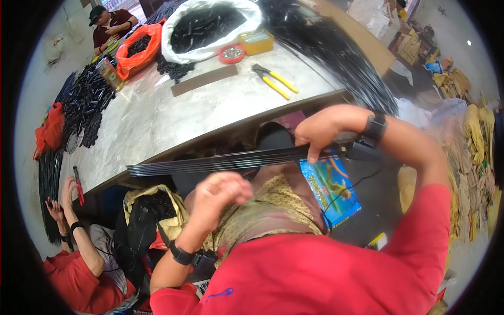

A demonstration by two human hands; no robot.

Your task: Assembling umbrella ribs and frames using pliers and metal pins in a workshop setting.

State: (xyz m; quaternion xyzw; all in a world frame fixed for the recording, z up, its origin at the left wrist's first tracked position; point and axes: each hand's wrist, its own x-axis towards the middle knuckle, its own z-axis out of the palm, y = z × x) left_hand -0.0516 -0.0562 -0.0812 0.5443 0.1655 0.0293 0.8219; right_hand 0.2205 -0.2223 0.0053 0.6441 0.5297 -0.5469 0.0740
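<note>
My right hand (321, 131) is closed around one end of a bundle of long, thin black rods (226, 161). The bundle stretches leftward across my lap, its far end by the front edge of the table (126, 121). Below the rods, my left hand (218, 197) is raised and apart from them. Motion blurs its fingers, which look bent, so whether they hold anything is unclear. Under my right hand, a blue printed packet (332, 191) lies beside my thigh. A patterned yellow cloth (273, 205) covers my lap.
On the table are yellow-handled pliers (275, 82), a flat dark bar (205, 80), a red dish (231, 53), a yellow box (256, 42), a white sack (210, 26) of black pieces and an orange bag (137, 51). Long black rods (341, 58) lie right. A co-worker's hands (63, 202) are at left.
</note>
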